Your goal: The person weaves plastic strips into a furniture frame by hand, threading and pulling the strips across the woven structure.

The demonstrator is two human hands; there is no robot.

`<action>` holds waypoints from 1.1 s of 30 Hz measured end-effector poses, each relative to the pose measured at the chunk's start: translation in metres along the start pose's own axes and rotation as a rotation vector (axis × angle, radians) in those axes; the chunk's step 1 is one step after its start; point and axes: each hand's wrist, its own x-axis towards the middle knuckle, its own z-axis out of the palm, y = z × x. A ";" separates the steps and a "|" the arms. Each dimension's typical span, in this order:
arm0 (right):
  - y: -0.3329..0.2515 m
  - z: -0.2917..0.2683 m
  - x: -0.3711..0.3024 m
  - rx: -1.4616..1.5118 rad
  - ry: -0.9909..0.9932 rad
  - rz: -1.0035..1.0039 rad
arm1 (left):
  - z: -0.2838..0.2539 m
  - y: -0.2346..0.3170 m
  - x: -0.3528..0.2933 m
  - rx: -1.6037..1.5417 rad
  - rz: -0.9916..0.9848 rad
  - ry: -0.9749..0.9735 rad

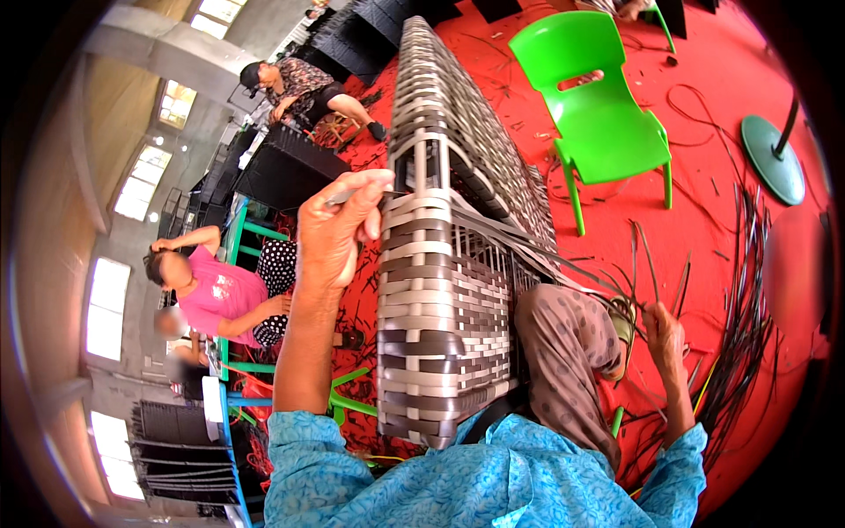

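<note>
A woven furniture piece of brown, grey and whitish flat plastic strips stands upright before me, against my legs. On its left side, my left hand is closed in a pinch at the edge, next to a gap in the weave where the bare frame shows. Something thin and greyish shows between those fingers, too small to name. Several long loose strips run from the gap across to the right, over my knee. Out on the right, my right hand is closed around the strips, low above the floor.
A green plastic chair stands ahead on the red floor. Dark strips lie heaped at right, near a round green stand base. At left sit a person in pink and another in a cap, beside black woven pieces.
</note>
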 end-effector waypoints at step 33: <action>0.199 -0.088 -0.163 -0.533 -0.008 0.382 | -0.025 0.001 -0.018 0.479 0.117 -0.224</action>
